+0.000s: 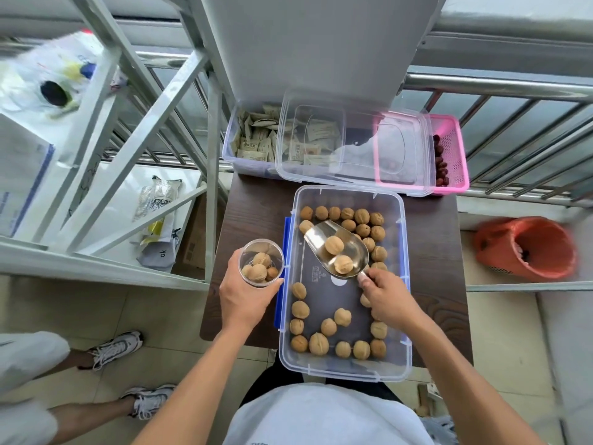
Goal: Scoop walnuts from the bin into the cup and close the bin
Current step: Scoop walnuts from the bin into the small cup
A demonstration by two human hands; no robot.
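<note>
Right grip (388, 300) pinches the short handle of the metal scoop (337, 248), fingers curled round it. It holds the scoop over the open bin (345, 375) with two walnuts (334, 245) in its bowl. Left grip (245, 300) wraps round the clear cup (261, 263), just beside the bin's left wall, with a few walnuts inside. The bin sits on the dark table (253, 213), with more walnuts loose on its floor. Walnuts are hard, light and round, so they will probably roll; the scoop's lip belongs over the cup mouth before tipping. The cup looks thin and may flex. Behind, a clear lid (353, 149) lies across other containers; it looks stiff and is best taken by its edges.
</note>
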